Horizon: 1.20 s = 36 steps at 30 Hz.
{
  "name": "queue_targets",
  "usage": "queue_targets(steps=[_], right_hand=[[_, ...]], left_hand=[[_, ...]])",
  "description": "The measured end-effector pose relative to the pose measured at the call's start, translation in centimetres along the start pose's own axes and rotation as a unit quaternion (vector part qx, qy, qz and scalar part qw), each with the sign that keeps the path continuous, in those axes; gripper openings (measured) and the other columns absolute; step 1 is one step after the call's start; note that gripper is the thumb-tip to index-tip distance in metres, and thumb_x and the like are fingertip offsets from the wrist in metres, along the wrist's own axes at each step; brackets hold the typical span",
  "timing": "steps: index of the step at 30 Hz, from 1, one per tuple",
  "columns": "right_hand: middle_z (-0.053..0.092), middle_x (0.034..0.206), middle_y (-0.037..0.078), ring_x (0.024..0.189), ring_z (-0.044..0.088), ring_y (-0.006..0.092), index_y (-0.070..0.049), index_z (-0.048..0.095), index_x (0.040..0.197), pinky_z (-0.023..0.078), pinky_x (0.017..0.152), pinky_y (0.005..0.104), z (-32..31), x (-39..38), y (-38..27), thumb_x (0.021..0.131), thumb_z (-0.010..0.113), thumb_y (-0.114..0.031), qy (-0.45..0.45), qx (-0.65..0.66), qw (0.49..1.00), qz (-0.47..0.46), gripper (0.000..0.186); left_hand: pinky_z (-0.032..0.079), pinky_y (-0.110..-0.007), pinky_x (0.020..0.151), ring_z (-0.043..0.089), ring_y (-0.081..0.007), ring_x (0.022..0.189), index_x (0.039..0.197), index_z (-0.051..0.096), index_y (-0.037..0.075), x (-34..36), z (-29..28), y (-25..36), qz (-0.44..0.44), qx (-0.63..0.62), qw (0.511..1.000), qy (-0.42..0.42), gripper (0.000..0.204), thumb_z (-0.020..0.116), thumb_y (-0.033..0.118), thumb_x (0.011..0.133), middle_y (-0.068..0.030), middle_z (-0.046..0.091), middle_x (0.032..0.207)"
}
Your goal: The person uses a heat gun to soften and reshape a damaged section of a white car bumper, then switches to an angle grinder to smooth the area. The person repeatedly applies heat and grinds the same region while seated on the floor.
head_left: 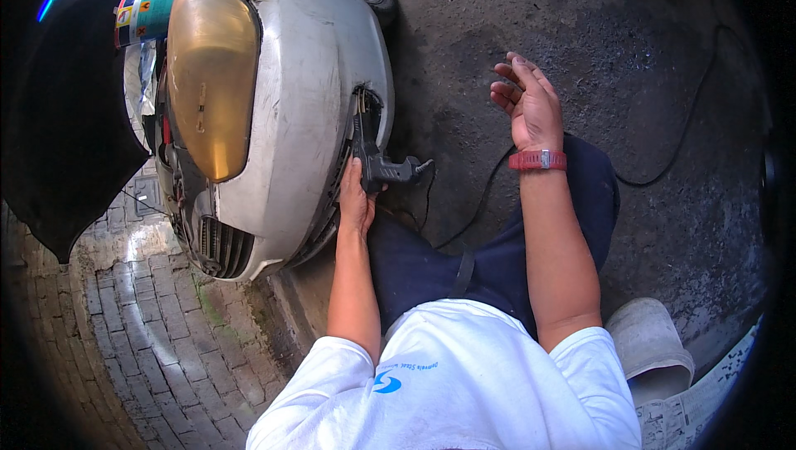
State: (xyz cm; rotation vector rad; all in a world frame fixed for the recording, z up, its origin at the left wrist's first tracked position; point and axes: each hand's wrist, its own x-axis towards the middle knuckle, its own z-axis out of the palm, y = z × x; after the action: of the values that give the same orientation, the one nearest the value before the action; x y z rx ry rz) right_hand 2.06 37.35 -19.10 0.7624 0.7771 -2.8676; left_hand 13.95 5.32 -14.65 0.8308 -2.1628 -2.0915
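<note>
My left hand (356, 203) is closed around a black pistol-shaped power tool (383, 170) with a cord at its end. The tool lies against the white car bumper (319, 52), its front at the dark opening (366, 106) in the bumper's lower part. Scuffs and scratches mark the bumper's paint. Out to the right, above the dark ground, my right hand (533, 110) is raised with bent, parted fingers and holds nothing. A red wristwatch (537, 159) circles that wrist. Beside the bumper is a yellowed headlight (214, 77).
A teal tin can (144, 17) sits by the headlight, near the raised black hood (66, 118). A black cable (672, 172) runs over the stained ground. Behind me at right stands a grey-white bucket (651, 334). Brick paving (157, 342) lies at lower left.
</note>
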Motion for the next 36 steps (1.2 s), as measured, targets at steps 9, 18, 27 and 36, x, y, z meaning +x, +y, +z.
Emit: queue_targets(steps=[9, 18, 27, 36], right_hand=[[0.074, 0.111, 0.008, 0.084, 0.074, 0.0155, -0.01, 0.069, 0.124, 0.061, 0.078, 0.0303, 0.1, -0.2, -0.1, 0.104, 0.074, -0.029, -0.001, -0.003, 1.0, -0.002, 0.028], [0.075, 0.114, 0.01, 0.088, 0.074, 0.0153, -0.006, 0.067, 0.134, 0.063, 0.079, 0.0292, 0.0, -0.2, -0.1, 0.106, 0.071, -0.027, 0.0, -0.006, 1.0, 0.0, 0.035], [0.075, 0.111, 0.008, 0.085, 0.073, 0.0154, -0.01, 0.069, 0.125, 0.06, 0.078, 0.03, 0.0, -0.2, 0.0, 0.104, 0.074, -0.03, -0.004, 0.0, 1.0, -0.003, 0.029], [0.075, 0.11, 0.008, 0.085, 0.073, 0.0156, -0.01, 0.069, 0.124, 0.06, 0.079, 0.0309, 0.2, -0.3, -0.1, 0.104, 0.074, -0.029, 0.001, -0.001, 1.0, -0.003, 0.028]], left_hand=[[0.06, -0.029, 0.072, 0.072, -0.0121, 0.095, 0.145, 0.057, 0.008, 0.1, -0.2, -0.2, 0.006, -0.002, 1.0, -0.015, 0.042, 0.05, 0.038, 0.116, -0.0027, 0.073, 0.114], [0.063, -0.032, 0.071, 0.074, -0.0159, 0.1, 0.145, 0.057, 0.01, 0.6, -1.0, -0.6, 0.007, -0.004, 1.0, -0.024, 0.043, 0.053, 0.039, 0.115, -0.0046, 0.072, 0.122], [0.064, -0.032, 0.071, 0.074, -0.0161, 0.098, 0.145, 0.058, 0.009, 0.6, -0.9, -0.7, 0.007, -0.007, 1.0, -0.019, 0.042, 0.053, 0.039, 0.115, -0.005, 0.073, 0.12], [0.062, -0.033, 0.072, 0.074, -0.0164, 0.1, 0.145, 0.058, 0.009, 0.5, -0.9, -0.6, 0.006, -0.003, 1.0, -0.018, 0.043, 0.052, 0.039, 0.116, -0.0052, 0.073, 0.12]])
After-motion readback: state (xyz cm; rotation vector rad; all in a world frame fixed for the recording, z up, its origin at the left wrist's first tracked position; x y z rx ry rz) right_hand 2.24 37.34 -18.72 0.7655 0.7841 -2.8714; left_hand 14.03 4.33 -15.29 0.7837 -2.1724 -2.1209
